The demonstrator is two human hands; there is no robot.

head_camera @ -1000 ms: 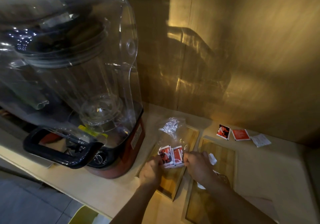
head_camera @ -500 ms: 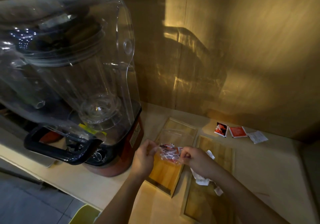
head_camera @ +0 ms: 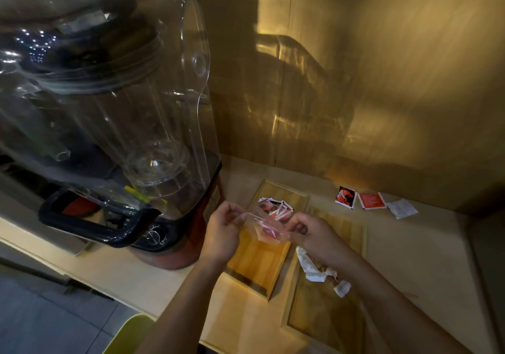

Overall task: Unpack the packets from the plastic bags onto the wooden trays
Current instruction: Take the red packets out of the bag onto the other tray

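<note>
Above the near half of the left wooden tray (head_camera: 254,269), the left hand (head_camera: 221,233) and right hand (head_camera: 314,236) are apart, each pinching one side of a clear plastic bag (head_camera: 259,224) stretched between them. A cluster of red packets (head_camera: 276,208) shows just past the bag at twelve o'clock, over the tray's far end. Whether they lie wholly on the wood or sit partly in the bag's mouth cannot be told, and a reddish shape seen through the film suggests one may remain inside. The step in hand looks like emptying this bag. It would go best with the bag held low over the tray, the mouth pulled wide and tipped toward the tray floor. A light shake should then free any flat packet that clings to the thin film. A hard flick risks sending packets over the low rim onto the bench (head_camera: 423,258) or against the blender (head_camera: 123,107) at nine o'clock. The right wooden tray (head_camera: 322,326), at five o'clock, already carries crumpled white packets (head_camera: 314,270), so the red ones probably belong together on the left. Three loose packets (head_camera: 371,200) lie on the bench at two o'clock, well apart from both trays.
</note>
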